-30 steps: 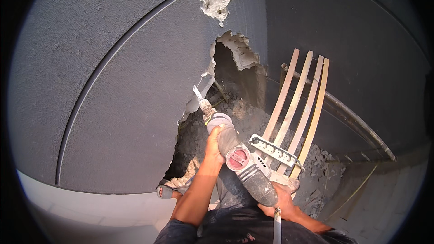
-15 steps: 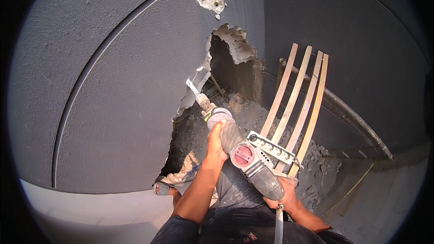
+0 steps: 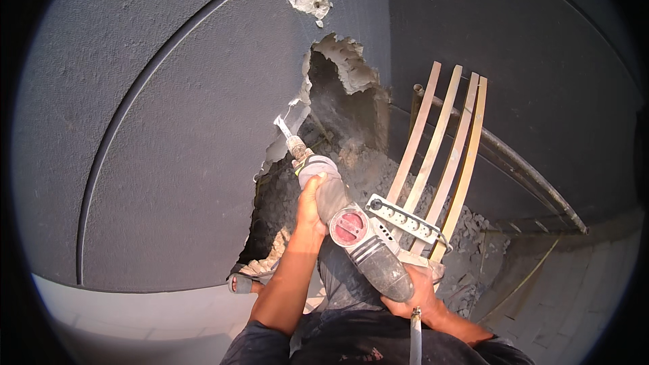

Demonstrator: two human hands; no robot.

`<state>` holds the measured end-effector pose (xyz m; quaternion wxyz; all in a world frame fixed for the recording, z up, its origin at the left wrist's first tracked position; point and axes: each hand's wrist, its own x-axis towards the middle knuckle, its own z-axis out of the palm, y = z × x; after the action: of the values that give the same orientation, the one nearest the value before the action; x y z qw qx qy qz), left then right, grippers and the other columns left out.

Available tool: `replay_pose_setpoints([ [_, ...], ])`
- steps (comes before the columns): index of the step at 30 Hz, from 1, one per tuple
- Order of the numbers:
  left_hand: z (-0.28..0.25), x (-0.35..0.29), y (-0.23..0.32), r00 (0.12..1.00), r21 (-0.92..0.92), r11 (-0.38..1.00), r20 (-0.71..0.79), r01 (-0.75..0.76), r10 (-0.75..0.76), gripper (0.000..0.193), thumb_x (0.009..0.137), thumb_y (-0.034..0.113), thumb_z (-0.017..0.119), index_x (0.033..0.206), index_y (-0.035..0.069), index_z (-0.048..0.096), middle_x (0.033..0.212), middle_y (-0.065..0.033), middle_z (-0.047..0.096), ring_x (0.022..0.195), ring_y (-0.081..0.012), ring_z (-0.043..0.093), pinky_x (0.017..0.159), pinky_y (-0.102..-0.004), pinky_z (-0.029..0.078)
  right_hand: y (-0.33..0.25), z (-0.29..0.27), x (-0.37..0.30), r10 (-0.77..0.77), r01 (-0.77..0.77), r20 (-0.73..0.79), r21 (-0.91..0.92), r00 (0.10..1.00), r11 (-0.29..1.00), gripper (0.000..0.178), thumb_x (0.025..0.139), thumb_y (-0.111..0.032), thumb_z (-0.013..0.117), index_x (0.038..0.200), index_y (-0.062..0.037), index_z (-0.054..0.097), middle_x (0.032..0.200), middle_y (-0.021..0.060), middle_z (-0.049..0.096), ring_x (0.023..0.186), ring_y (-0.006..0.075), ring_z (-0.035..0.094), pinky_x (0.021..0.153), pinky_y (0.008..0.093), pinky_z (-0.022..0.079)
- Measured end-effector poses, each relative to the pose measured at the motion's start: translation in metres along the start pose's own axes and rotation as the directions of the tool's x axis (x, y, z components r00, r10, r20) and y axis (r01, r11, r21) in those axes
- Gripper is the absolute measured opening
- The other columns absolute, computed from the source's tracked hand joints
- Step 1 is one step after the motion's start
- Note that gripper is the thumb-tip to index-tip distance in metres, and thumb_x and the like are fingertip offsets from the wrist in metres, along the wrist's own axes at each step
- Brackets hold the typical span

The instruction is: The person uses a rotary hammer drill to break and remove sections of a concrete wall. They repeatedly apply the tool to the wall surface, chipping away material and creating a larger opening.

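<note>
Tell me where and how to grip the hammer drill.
The hammer drill seems best held two-handed: left hand from its left around the grey barrel, right hand from its right at the rear end. Its long, slanted body offers grips behind the bit.

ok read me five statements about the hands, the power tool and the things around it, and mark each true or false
1. The left hand grips the front part of the power tool. True.
2. The right hand hangs free. False: the right hand holds the tool's rear end.
3. Four wooden strips stand right of the hole. True.
4. The bit points right. False: the bit points up and left, toward the hole's broken edge.
5. The power strip is white. True.
</note>
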<state>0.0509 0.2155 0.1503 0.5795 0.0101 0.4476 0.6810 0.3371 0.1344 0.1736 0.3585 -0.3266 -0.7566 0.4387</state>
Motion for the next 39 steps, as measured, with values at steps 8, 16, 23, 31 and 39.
replay_pose_setpoints([
  [8, -0.004, 0.003, 0.013, 0.999, 0.021, 1.000, 0.037, -0.013, 0.012, 0.039, 0.091, 0.032, 0.069, 0.110, 0.000, 0.061, 0.094, -0.0187, 0.070, 0.082, -0.0315, 0.071, 0.074, -0.0430, 0.060, -0.026, 0.001, 0.013, 0.024, -0.027, 0.034, 0.079, 0.999, 0.997, 0.043, 0.067, -0.014, 0.085, 0.103, 0.0042, 0.068, 0.084, 0.0198, 0.069, 0.074, 0.0393, 0.072, 0.070, 0.0423, 0.058],
  [16, -0.022, 0.056, 0.062, 0.981, 0.075, 0.997, 0.191, 0.004, -0.019, 0.043, 0.089, 0.034, 0.071, 0.115, 0.001, 0.062, 0.093, -0.0183, 0.071, 0.078, -0.0332, 0.071, 0.071, -0.0463, 0.061, -0.037, 0.036, 0.049, 0.066, -0.067, 0.016, 0.088, 0.998, 0.994, 0.048, 0.067, -0.015, 0.085, 0.108, 0.0045, 0.069, 0.092, 0.0236, 0.072, 0.085, 0.0417, 0.073, 0.078, 0.0438, 0.058],
  [23, -0.033, 0.086, 0.079, 0.979, 0.013, 0.996, 0.183, -0.093, 0.089, 0.051, 0.083, 0.028, 0.074, 0.118, -0.005, 0.056, 0.095, -0.0248, 0.066, 0.078, -0.0373, 0.068, 0.072, -0.0513, 0.062, -0.047, 0.052, 0.097, 0.127, -0.127, -0.005, -0.031, 0.992, 0.991, 0.045, 0.071, -0.019, 0.083, 0.106, 0.0037, 0.068, 0.095, 0.0259, 0.071, 0.092, 0.0464, 0.070, 0.083, 0.0478, 0.057],
  [31, -0.053, 0.087, 0.044, 0.992, 0.012, 0.993, 0.038, 0.118, -0.118, 0.038, 0.091, 0.029, 0.070, 0.119, 0.003, 0.063, 0.097, -0.0168, 0.070, 0.081, -0.0337, 0.070, 0.073, -0.0494, 0.061, -0.055, 0.032, 0.075, 0.248, -0.254, 0.089, 0.058, 0.965, 0.966, 0.049, 0.075, -0.017, 0.080, 0.115, 0.0077, 0.067, 0.102, 0.0311, 0.071, 0.099, 0.0465, 0.070, 0.090, 0.0478, 0.055],
  [39, -0.033, 0.023, -0.014, 0.988, -0.051, 0.987, -0.011, 0.154, -0.154, 0.036, 0.090, 0.032, 0.073, 0.114, 0.007, 0.063, 0.093, -0.0113, 0.069, 0.080, -0.0291, 0.070, 0.075, -0.0473, 0.061, -0.035, -0.004, 0.013, 0.393, -0.417, 0.177, 0.134, 0.902, 0.899, 0.048, 0.073, -0.013, 0.080, 0.114, 0.0074, 0.068, 0.102, 0.0259, 0.074, 0.096, 0.0380, 0.075, 0.087, 0.0417, 0.057],
])
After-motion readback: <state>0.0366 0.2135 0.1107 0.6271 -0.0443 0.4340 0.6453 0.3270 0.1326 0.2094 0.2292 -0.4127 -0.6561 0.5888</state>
